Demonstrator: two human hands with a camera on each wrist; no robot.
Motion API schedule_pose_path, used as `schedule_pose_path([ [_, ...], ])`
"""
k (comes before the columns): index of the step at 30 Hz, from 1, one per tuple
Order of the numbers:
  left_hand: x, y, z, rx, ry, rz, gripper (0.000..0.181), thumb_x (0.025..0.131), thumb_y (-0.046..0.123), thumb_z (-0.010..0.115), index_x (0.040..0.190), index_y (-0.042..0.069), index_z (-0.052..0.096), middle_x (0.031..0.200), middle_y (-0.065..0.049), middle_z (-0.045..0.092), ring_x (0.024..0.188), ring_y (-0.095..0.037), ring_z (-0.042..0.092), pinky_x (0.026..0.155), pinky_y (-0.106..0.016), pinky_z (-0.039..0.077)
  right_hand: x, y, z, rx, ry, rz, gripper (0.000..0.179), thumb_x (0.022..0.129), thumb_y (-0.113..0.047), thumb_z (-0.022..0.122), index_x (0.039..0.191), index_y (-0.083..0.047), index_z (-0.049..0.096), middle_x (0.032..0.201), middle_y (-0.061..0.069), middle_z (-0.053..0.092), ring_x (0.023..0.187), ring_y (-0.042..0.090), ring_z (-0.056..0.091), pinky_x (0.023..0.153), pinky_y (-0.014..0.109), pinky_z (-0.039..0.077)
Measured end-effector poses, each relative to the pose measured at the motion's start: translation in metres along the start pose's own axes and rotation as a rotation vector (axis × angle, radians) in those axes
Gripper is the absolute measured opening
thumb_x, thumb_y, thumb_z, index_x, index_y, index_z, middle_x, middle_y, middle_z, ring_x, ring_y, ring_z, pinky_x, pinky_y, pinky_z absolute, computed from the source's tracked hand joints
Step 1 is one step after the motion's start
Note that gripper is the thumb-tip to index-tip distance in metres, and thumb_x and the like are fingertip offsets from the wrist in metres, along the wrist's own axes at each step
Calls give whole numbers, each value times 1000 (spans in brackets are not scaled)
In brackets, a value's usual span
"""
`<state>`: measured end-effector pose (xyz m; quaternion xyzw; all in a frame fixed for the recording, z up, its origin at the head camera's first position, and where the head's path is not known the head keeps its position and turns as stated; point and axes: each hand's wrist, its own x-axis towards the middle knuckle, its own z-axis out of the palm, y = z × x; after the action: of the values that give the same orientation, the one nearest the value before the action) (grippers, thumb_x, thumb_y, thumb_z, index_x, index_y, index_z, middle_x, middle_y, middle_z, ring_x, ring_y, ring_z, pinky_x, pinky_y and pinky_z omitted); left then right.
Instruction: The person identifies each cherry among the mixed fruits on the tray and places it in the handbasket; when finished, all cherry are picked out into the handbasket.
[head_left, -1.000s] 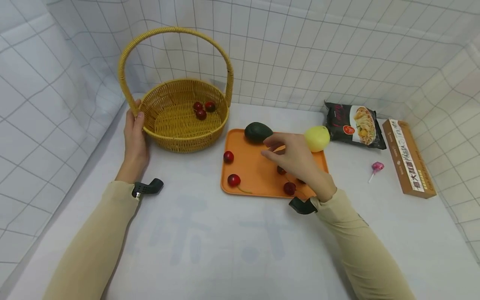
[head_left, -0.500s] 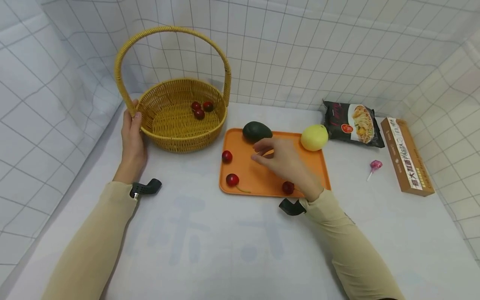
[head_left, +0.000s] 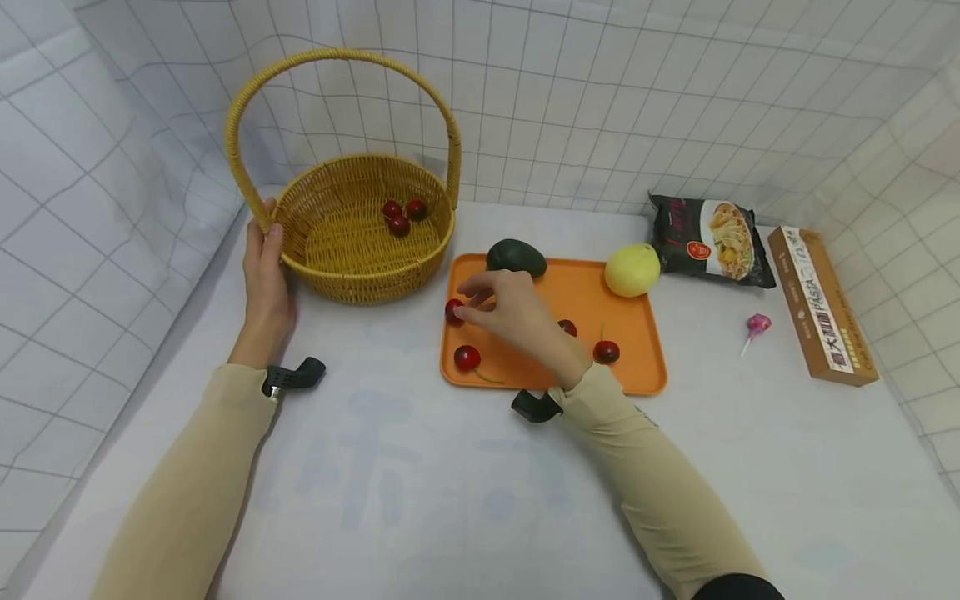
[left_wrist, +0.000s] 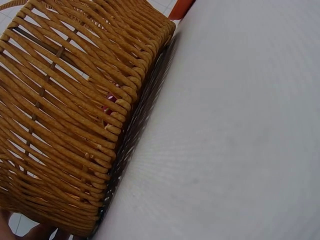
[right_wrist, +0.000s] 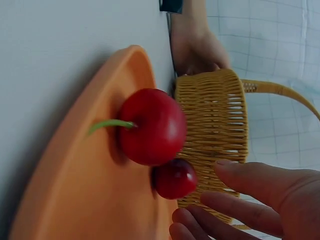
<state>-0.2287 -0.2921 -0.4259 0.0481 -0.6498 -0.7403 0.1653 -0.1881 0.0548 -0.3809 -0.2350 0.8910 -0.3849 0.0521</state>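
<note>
My left hand [head_left: 266, 287] holds the left side of a yellow wicker basket [head_left: 360, 287] with a tall arched handle, its thumb at the rim. Inside the basket lie several dark red cherries [head_left: 399, 226]. Over the left part of an orange tray [head_left: 555, 385] is my right hand [head_left: 517, 312], thumb and fingers apart. Its fingertips are close beside a small red cherry [right_wrist: 175, 179] near the tray's left edge, with nothing visibly pinched. A nearer cherry [head_left: 467, 358] with a green stem sits at the tray's front left. Two more cherries [head_left: 606, 352] lie right of the hand.
A dark green avocado [head_left: 516, 257] and a yellow round fruit [head_left: 632, 270] lie along the tray's back. Further right are a black food packet [head_left: 712, 240], a pink lollipop [head_left: 758, 323] and a brown pasta box [head_left: 823, 307]. White gridded curtain surrounds the table.
My right hand has moved left across the tray to the cherry near its left edge, uncovering the cherries on the right. The left hand stays at the basket.
</note>
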Motion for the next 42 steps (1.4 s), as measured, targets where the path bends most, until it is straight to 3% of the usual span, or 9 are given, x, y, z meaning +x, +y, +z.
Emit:
schedule_pose_path([
  [11, -2, -2, -3, -2, 16, 5, 50, 111, 38, 46, 160, 33, 41, 165, 1, 41, 152, -17, 33, 123, -23, 20, 7, 1, 16, -47, -72, -12, 27, 93, -19, 83, 116, -9, 76, 104, 2, 76, 99, 18, 67, 89, 30, 56],
  [21, -1, -2, -3, -4, 9, 13, 51, 111, 42, 47, 161, 32, 40, 161, 1, 44, 150, -17, 35, 123, -24, 22, 7, 0, 6, -80, -77, -29, 22, 92, -16, 83, 112, -8, 78, 102, 3, 77, 97, 19, 68, 87, 29, 56],
  [27, 0, -1, 0, -17, 3, 22, 51, 111, 41, 48, 161, 32, 41, 163, 1, 42, 152, -17, 34, 123, -23, 21, 13, -8, -16, -63, 36, -85, 20, 93, -15, 82, 111, -9, 78, 103, 3, 78, 97, 18, 70, 86, 32, 58],
  [32, 0, 0, 1, -17, 4, 13, 50, 111, 41, 48, 160, 32, 41, 162, 2, 43, 151, -17, 35, 122, -22, 22, 27, -20, -30, 35, 131, -124, 20, 92, -11, 81, 112, -6, 78, 104, 4, 78, 98, 16, 72, 85, 29, 60],
  [37, 1, 0, 0, -42, 16, 15, 49, 112, 36, 48, 160, 30, 43, 160, 1, 45, 148, -17, 37, 119, -21, 26, 44, -29, -24, 120, 195, -132, 23, 93, -10, 81, 114, -3, 77, 108, 7, 78, 101, 17, 72, 85, 20, 59],
  [42, 1, 1, 1, -41, 20, 3, 49, 111, 36, 49, 159, 31, 43, 162, 2, 43, 150, -16, 35, 120, -22, 23, 56, -37, -13, 122, 231, -134, 24, 96, -15, 79, 116, -4, 76, 111, 7, 78, 101, 18, 72, 86, 20, 58],
])
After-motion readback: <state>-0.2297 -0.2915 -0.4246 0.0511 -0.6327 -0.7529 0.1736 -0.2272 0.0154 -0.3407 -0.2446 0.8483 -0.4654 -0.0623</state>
